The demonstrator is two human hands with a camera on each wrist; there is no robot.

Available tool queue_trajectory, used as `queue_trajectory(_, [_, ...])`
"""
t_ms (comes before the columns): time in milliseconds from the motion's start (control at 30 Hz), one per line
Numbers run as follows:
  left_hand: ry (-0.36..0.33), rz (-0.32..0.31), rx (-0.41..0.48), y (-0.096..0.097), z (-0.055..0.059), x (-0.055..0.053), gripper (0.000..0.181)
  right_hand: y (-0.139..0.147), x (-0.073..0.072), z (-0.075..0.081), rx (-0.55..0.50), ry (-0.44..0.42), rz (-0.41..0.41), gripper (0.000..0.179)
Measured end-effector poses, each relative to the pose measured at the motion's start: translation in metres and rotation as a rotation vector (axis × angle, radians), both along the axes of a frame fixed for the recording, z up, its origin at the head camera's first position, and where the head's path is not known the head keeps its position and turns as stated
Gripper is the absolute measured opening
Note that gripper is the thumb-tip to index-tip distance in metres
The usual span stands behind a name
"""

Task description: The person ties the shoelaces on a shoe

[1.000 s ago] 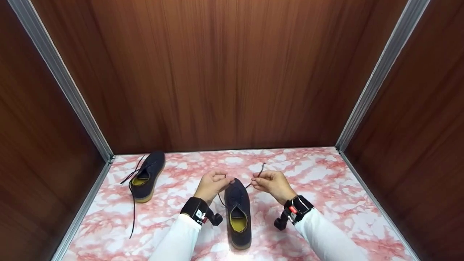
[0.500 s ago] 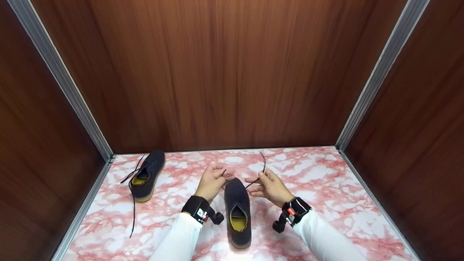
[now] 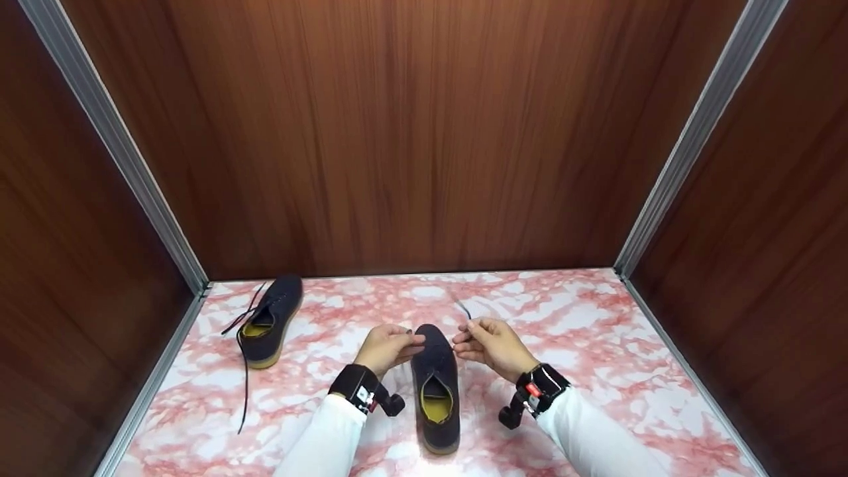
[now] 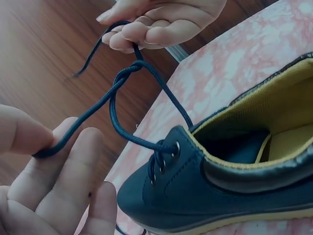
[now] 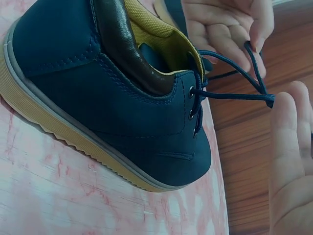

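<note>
A dark navy lace-up shoe (image 3: pixel 434 361) with a yellow lining stands upright on the tabletop between my hands, toe pointing away. My left hand (image 3: pixel 386 349) pinches one end of its shoelace (image 4: pixel 93 110) between thumb and fingers, left of the toe. Opposite it, my right hand (image 3: pixel 501 348) holds the other lace end, which passes over its bent fingers (image 4: pixel 168 32) and trails loose beyond. Between the hands the two lace strands cross and twist round each other in a loose half knot above the eyelets, as the left wrist view shows. In the right wrist view, the right fingers partly hide the lace.
A second navy shoe (image 3: pixel 262 348) stands at the back left, its own lace (image 3: pixel 245 404) trailing loose toward the front. The pink-and-white marbled tabletop (image 3: pixel 563 318) ends at a brown wood-grain back panel (image 3: pixel 424 165), with similar panels at both sides.
The right hand has shifted its hold on the lace, and the loose end has swung left. The left hand's spread fingers have drawn together, and it has dropped slightly. Both shoes stay put.
</note>
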State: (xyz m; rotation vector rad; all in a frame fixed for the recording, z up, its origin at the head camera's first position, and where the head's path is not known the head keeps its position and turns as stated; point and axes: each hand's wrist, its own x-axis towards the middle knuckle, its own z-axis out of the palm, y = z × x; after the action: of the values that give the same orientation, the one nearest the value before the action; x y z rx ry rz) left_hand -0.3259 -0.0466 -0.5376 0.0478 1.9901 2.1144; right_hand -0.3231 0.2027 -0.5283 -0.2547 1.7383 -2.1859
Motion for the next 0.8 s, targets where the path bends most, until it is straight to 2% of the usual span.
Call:
queue_trajectory(167, [0.014,-0.003,-0.002,-0.002,0.0,-0.001,0.023,0.001,-0.001,0.0,0.008,0.027,-0.019,0.022])
queue_trajectory(300, [0.03,0.03,0.025,-0.001,0.0,-0.002,0.017,0.001,-0.002,0.001,0.036,0.034,-0.035,0.03])
queue_trajectory(400, [0.03,0.06,0.053,0.001,0.0,-0.003,0.007,0.0,-0.002,0.004,0.069,0.049,-0.045,0.029])
queue_trajectory(600, [0.032,0.099,0.099,0.004,0.001,-0.003,0.012,-0.007,0.0,0.016,0.091,0.101,-0.056,0.025])
queue_trajectory(800, [0.054,0.074,0.107,0.008,-0.001,-0.001,0.011,-0.013,0.002,0.027,0.036,0.113,-0.058,0.028])
